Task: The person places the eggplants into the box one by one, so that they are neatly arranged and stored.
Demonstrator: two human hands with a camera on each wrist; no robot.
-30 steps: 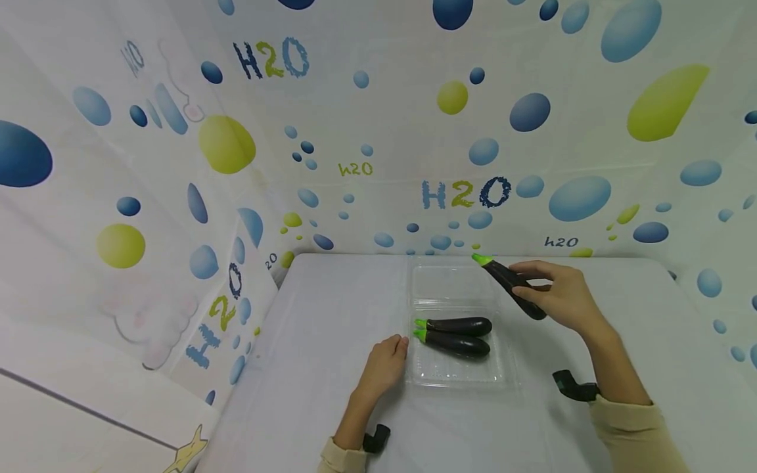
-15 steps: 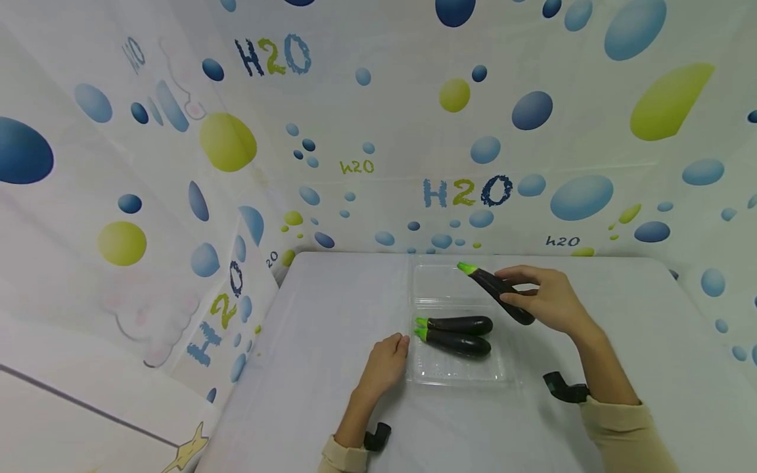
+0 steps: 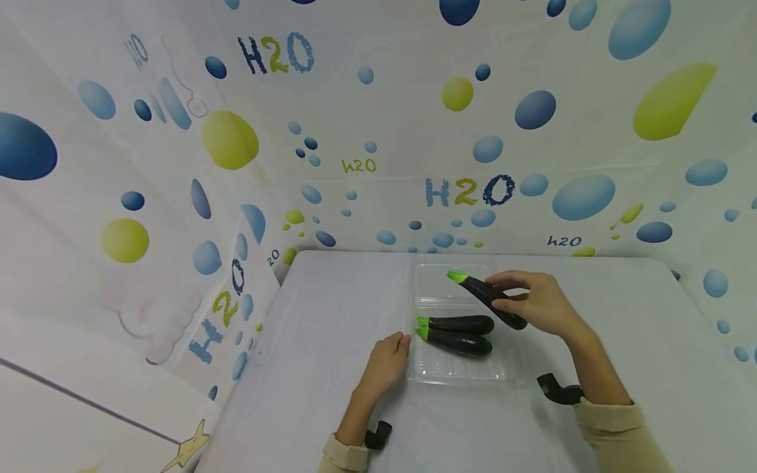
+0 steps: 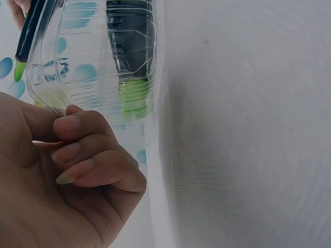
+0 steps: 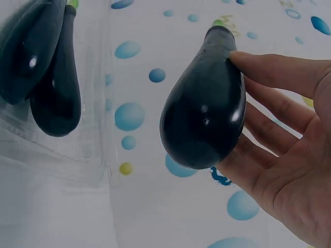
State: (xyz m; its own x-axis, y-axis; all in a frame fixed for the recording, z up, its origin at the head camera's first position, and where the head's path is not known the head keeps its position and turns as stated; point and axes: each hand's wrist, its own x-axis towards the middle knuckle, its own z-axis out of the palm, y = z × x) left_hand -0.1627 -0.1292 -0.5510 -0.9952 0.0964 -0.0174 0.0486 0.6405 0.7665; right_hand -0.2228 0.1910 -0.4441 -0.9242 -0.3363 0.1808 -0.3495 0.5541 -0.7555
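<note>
My right hand [image 3: 539, 303] pinches a dark eggplant [image 3: 480, 293] with a bright green stem between thumb and fingers. It is held tilted, stem end to the far left, above the right side of a clear plastic clamshell box [image 3: 458, 373]. Two more eggplants, an upper one [image 3: 464, 324] and a lower one [image 3: 460, 342], lie side by side in the box's near half, stems to the left. At the box's left edge, my left hand [image 3: 386, 362] grips the rim; the left wrist view shows thumb and index finger [image 4: 70, 124] pinching it, the other fingers curled.
The box's lid half [image 3: 446, 281] lies opened flat toward the back of the white table [image 3: 331, 309]. Behind stands a white curtain [image 3: 402, 98] with blue and green spots. A black wrist mount [image 3: 558, 390] sits on each forearm.
My right hand has moved left and slightly toward me with the eggplant, bringing it closer over the box. The left hand keeps its hold on the rim.
</note>
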